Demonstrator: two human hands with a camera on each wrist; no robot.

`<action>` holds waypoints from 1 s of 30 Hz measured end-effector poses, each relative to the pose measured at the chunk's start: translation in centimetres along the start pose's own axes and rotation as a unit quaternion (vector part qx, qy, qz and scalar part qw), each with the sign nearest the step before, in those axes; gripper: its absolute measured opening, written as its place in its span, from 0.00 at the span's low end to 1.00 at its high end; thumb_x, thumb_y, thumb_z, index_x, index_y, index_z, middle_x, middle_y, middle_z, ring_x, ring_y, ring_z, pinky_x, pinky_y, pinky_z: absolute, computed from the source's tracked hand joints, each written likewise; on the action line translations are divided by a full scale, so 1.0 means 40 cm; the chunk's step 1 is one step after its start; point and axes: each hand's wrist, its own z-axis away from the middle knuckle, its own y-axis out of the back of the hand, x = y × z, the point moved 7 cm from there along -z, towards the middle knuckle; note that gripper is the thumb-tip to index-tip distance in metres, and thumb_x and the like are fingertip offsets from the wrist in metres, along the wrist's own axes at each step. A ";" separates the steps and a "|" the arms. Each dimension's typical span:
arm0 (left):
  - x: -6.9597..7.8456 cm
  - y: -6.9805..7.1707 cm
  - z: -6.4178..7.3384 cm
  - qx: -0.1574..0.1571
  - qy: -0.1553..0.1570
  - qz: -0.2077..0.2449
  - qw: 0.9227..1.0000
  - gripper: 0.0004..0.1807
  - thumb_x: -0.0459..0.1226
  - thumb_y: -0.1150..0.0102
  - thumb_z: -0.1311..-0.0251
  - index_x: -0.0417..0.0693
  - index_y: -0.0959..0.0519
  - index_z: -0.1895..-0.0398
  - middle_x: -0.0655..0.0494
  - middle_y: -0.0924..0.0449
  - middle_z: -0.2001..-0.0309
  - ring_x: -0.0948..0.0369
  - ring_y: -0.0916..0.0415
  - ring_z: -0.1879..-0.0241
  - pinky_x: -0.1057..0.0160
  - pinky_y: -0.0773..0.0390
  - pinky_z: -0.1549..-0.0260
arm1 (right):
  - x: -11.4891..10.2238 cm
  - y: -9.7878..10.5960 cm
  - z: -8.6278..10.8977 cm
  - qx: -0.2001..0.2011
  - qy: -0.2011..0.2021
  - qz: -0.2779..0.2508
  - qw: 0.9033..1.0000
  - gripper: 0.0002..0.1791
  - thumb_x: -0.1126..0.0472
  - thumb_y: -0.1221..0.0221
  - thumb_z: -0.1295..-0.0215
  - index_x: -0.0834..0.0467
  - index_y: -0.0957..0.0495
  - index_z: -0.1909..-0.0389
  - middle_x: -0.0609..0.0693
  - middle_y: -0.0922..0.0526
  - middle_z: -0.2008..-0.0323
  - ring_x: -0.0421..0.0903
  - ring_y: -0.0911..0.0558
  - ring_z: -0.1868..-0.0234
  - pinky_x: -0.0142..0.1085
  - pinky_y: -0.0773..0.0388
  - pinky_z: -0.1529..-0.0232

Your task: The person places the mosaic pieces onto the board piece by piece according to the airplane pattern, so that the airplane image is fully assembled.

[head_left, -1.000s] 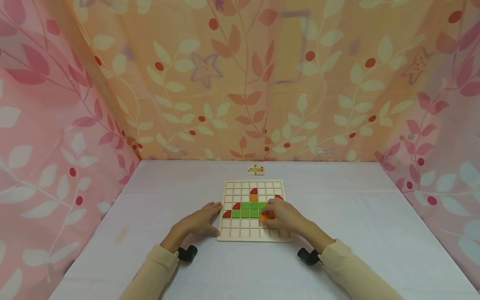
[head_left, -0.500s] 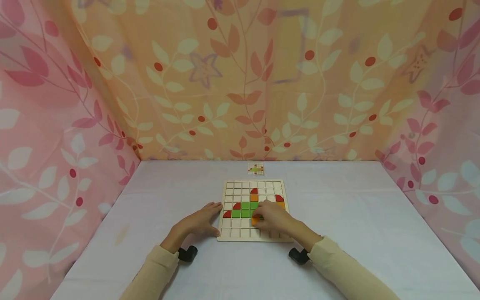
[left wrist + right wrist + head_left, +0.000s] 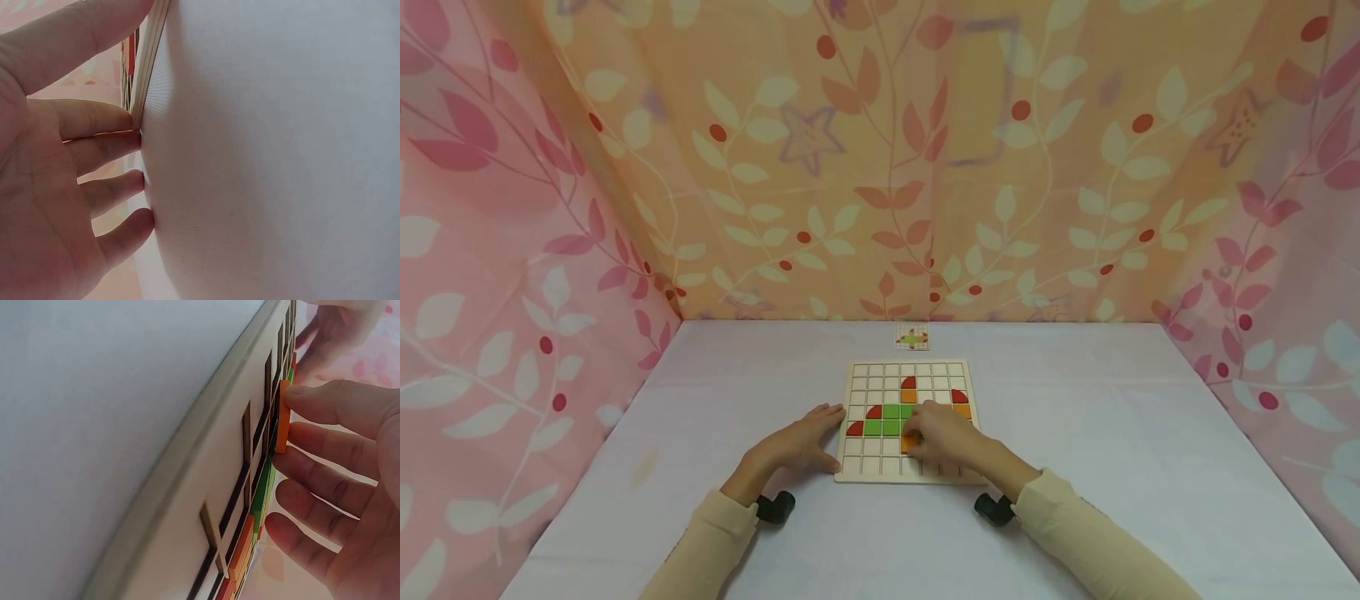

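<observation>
My left hand (image 3: 805, 440) is spread along the left side of the wooden grid board (image 3: 859, 465). In the left wrist view its thumb and forefinger (image 3: 100, 119) touch the board's edge. With thumb and fingertips my right hand (image 3: 951, 435) pinches an orange square tile (image 3: 283, 419) at the board, in the row just below the green tiles (image 3: 891, 427). Whether that tile is fully seated, I cannot tell. Red quarter-round tiles (image 3: 854, 428) and another orange tile (image 3: 908, 396) sit in other cells. The right hand hides part of the green rows.
A small picture card (image 3: 912, 337) with a coloured grid pattern lies behind the board. White cloth covers the table (image 3: 700, 375). Patterned curtains (image 3: 880, 167) stand at the back and both sides. Black wrist cameras (image 3: 775, 507) show under the wrists.
My right hand has moved left with the orange tile, uncovering an orange tile below the red one at the right. During the last half second it barely shifts. The left hand stays still.
</observation>
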 end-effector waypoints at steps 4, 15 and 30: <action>-0.001 -0.001 0.000 0.000 -0.002 -0.002 1.000 0.51 0.41 0.25 0.53 0.40 0.42 0.26 0.47 0.46 0.24 0.47 0.56 0.22 0.44 0.49 0.26 | -0.002 0.000 0.001 0.000 0.002 0.000 1.000 0.11 0.57 0.32 0.44 0.54 0.14 0.59 0.45 0.19 0.61 0.43 0.24 0.55 0.38 0.22 0.53; -0.001 0.000 0.002 0.005 -0.006 0.000 1.000 0.51 0.40 0.25 0.54 0.39 0.41 0.27 0.47 0.45 0.24 0.47 0.55 0.23 0.44 0.48 0.27 | -0.010 0.008 0.005 0.004 0.021 -0.002 1.000 0.09 0.59 0.32 0.45 0.54 0.12 0.62 0.45 0.20 0.65 0.42 0.25 0.59 0.33 0.24 0.60; -0.005 -0.002 0.002 0.002 0.002 0.001 1.000 0.51 0.40 0.25 0.53 0.41 0.41 0.26 0.50 0.46 0.23 0.49 0.56 0.22 0.45 0.49 0.26 | 0.050 0.070 0.039 0.006 0.036 -0.072 0.997 0.10 0.59 0.33 0.42 0.58 0.13 0.61 0.45 0.19 0.66 0.41 0.24 0.62 0.34 0.24 0.60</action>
